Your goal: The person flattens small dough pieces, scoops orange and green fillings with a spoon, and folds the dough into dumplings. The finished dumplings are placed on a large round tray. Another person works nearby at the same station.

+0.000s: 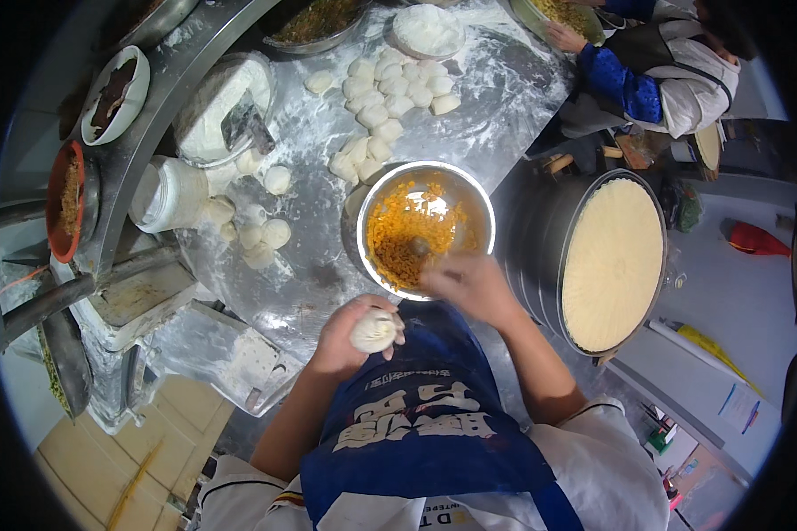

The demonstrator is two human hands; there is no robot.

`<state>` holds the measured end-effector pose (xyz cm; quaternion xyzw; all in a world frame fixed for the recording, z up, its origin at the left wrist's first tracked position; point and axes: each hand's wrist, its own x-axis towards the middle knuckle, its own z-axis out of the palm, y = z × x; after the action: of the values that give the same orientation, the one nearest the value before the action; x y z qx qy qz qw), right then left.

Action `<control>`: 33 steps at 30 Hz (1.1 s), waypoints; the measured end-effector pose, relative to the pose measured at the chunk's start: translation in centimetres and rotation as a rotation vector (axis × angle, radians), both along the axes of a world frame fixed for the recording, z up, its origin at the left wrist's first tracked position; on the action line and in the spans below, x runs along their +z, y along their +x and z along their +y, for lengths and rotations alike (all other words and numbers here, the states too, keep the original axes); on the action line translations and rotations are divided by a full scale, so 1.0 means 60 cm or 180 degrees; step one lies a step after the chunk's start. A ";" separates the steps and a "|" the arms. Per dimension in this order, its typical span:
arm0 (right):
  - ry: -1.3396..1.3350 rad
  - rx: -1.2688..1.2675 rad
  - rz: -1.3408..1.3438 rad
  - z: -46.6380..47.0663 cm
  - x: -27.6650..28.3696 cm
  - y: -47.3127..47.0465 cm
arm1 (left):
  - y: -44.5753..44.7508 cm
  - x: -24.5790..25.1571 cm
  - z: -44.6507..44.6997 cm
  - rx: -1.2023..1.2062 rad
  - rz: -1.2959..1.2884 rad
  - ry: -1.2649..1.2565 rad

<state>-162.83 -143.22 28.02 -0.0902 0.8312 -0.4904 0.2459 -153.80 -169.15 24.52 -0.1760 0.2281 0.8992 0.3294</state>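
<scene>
My left hand holds a pleated dough bun, its gathered side facing up. At the near right rim of a steel bowl is my right hand, blurred, so its fingers and anything in them cannot be made out. Inside the bowl lies an orange chopped filling. Beyond the bowl, many pieces of dough sit grouped on the floured steel table. More dough pieces lie on the left.
A steamer stack with a pale lined top stands right of the bowl. At left are a basin of flour, a white tub and a metal shelf holding bowls. A co-worker handles another bowl at the far right.
</scene>
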 end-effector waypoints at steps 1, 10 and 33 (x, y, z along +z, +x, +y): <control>0.0383 -0.0081 0.0112 -0.010 -0.042 -0.011 | 0.003 -0.008 -0.008 0.0111 -0.0252 -0.0244; 0.1222 0.0346 0.0840 -0.079 -0.238 -0.055 | -0.008 -0.028 -0.073 0.0788 -0.0841 -0.0862; 0.0518 -0.0026 0.0023 -0.098 -0.110 -0.060 | -0.045 -0.015 -0.050 0.0908 -0.0395 -0.0766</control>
<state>-166.41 -149.08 21.40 -0.0683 0.8696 -0.4219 0.2474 -156.52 -172.13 23.62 -0.2998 0.2859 0.8904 0.1887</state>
